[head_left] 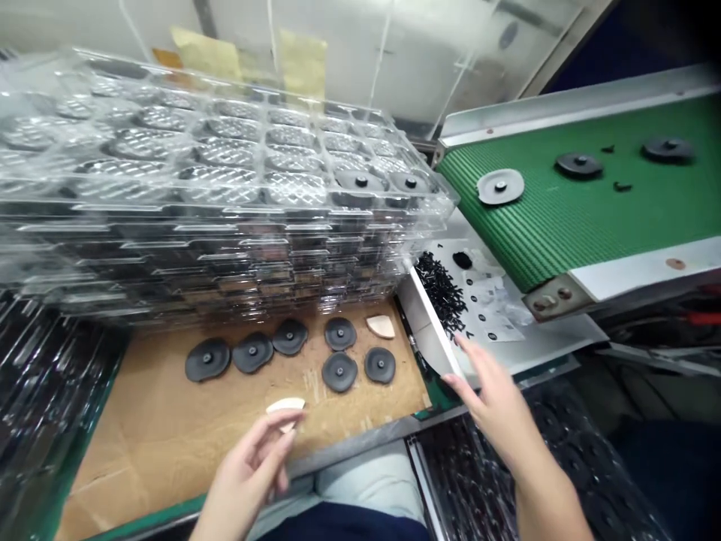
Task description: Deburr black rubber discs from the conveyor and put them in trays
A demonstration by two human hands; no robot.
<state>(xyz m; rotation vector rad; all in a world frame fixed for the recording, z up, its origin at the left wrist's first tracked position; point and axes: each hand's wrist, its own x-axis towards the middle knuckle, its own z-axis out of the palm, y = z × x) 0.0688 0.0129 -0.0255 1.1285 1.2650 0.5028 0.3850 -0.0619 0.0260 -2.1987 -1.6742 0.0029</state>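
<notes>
My left hand hovers at the near edge of a brown cardboard sheet and pinches a small cream wedge-shaped piece between its fingertips. My right hand reaches out with fingers spread and nothing in it, next to the wall of a white box holding a heap of small black screws. Several dark round discs with a centre hub lie on the cardboard. A second cream wedge rests near them.
A tall stack of clear plastic blister trays fills the left and back; two discs sit in its top tray. At the right, a green conveyor belt carries a pale disc and two dark discs. Dark trays lie low at both sides.
</notes>
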